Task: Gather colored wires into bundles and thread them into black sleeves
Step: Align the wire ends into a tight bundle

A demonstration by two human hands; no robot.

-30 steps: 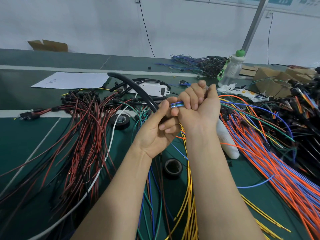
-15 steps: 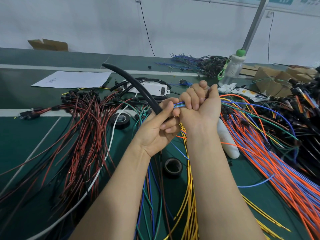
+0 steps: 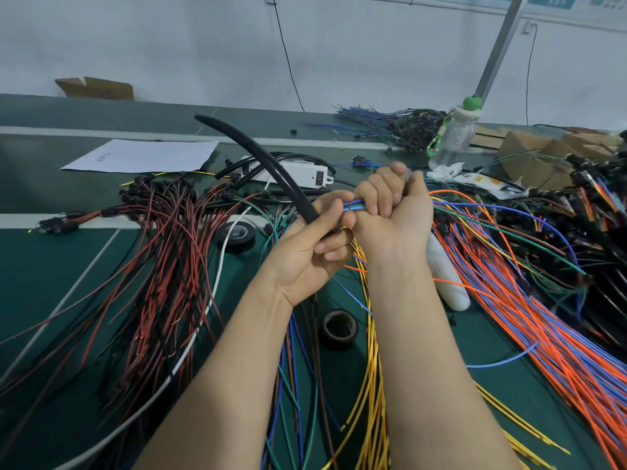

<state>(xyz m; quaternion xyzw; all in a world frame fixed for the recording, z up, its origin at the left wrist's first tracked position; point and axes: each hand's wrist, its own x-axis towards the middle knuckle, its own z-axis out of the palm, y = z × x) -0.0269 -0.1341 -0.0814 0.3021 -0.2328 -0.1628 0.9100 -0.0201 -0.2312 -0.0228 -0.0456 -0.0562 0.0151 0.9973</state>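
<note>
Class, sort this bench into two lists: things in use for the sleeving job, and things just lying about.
In use: black sleeve, wire bundle, left hand, right hand.
Lying about: tape roll, water bottle, paper sheet, cardboard box.

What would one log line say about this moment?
step: threading | left hand: grips black sleeve | right hand: grips wire bundle | bundle: bridges both hands | sleeve mouth: hidden by fingers
</note>
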